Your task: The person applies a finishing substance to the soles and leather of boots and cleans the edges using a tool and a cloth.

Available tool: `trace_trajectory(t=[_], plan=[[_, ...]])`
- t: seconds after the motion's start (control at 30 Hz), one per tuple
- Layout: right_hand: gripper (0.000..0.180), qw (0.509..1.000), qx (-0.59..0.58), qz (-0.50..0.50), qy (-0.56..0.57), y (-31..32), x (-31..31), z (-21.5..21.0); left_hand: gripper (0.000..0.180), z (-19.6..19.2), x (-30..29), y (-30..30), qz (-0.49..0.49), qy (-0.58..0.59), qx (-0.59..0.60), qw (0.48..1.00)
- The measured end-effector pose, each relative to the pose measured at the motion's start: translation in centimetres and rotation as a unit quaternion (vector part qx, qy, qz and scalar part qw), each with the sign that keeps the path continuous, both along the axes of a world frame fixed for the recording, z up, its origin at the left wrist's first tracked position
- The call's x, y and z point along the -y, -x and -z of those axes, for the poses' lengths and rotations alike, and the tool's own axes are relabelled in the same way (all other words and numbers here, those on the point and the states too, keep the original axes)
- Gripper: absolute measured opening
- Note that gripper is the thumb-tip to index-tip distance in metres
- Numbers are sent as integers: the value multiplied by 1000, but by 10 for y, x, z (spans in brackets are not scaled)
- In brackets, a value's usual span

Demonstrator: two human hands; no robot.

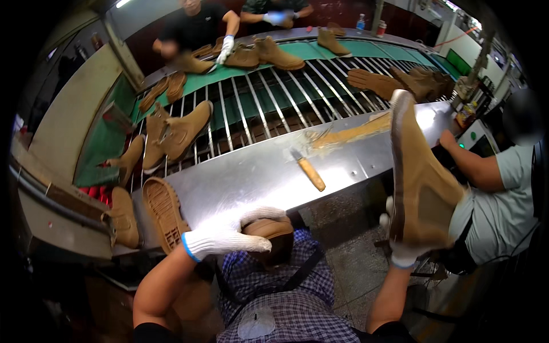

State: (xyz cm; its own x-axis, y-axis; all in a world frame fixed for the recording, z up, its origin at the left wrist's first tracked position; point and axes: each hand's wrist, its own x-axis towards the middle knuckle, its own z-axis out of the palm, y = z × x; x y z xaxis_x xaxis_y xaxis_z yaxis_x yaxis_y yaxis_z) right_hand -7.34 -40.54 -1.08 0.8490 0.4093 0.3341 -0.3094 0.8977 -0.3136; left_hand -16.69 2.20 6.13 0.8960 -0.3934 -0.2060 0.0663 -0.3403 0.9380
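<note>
Head view shows the gloved right hand (403,248) gripping a stiff, fairly light tan boot (420,183) by its heel, while the left hand (229,234) fingers rest closed on another boot (274,231) near the worktop (257,177).

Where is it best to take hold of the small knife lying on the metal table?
Take the knife by its yellow wooden handle, coming from above at the near end. It lies flat and alone on the metal table, blade pointing away, so the handle is free on both sides.

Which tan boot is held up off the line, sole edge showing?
The boot in the right hand, raised over the steel table; others lie on the conveyor.
</note>
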Motion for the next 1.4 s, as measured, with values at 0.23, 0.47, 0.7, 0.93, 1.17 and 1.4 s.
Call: trace_trajectory(t=[0.23, 0.47, 0.7, 0.93, 1.17, 1.4], plan=[[71, 919, -157, -341, 121, 85, -80, -3, 70, 47, -11, 3, -61, 90, 81, 991], [77, 892, -137, -245, 354, 129, -89, 84, 77, 37, -9, -26, 27, 41, 73, 996], [77, 887, -163, -254, 349, 122, -83, 123, 47, 90, 2, -9, -24, 359, -47, 932], [82, 876, -85, -234, 414, 126, -72, 162, 56, 161, 13, 5, -104, 501, -218, 831], [71, 821, -49, -221, 524, 115, -94, 120, 77, 108, -9, -21, -77, 514, -214, 827], [82, 840, -45, -192, 506, 131, -100, 118, 72, 112, -1, -32, -83, 458, -257, 847]])
